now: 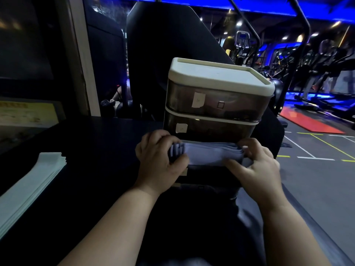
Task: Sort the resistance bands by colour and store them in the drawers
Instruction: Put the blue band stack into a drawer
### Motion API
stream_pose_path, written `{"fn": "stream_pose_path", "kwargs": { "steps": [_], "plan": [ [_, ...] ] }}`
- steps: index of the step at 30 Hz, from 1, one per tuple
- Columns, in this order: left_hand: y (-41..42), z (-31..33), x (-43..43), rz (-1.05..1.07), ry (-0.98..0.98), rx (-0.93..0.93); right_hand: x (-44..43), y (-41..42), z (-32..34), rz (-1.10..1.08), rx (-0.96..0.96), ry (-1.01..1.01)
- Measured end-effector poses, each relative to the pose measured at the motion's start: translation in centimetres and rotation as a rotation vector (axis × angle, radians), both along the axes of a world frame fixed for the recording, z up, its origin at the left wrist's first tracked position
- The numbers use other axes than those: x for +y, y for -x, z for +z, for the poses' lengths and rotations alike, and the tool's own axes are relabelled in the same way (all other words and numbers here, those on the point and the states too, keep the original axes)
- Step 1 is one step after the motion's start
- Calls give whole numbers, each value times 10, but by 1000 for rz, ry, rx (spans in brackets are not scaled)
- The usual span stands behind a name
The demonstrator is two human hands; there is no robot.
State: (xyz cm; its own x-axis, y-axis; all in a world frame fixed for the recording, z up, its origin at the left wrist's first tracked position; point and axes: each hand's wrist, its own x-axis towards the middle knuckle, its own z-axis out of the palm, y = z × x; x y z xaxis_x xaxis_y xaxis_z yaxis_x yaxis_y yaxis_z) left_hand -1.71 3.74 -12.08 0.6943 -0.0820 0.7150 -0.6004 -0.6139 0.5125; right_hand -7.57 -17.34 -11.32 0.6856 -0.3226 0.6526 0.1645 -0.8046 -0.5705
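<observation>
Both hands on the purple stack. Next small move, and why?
Probably lower the purple bands into what looks like the pulled-out bottom drawer just under them, then let go. The left hand and right hand both grip the stack by its ends; the two upper drawers look closed.

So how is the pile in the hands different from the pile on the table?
The held pile looks pale purple; the table pile looks pale green. The held pile is gripped at its ends by the left hand and right hand, before the drawers; the table pile lies untouched far left. Both are neat stacks of flat bands.
</observation>
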Motion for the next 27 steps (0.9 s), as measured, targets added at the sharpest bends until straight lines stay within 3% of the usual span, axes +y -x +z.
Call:
{"fn": "stream_pose_path", "kwargs": {
  "steps": [14,20,27],
  "plan": [
    [3,2,-1,105,-96,-24,2,4,7,-67,111,157],
    [2,2,-2,20,-1,-73,5,7,11,-14,38,58],
    [5,7,-2,95,-22,-30,6,7,12,-83,184,182]
  ]
}}
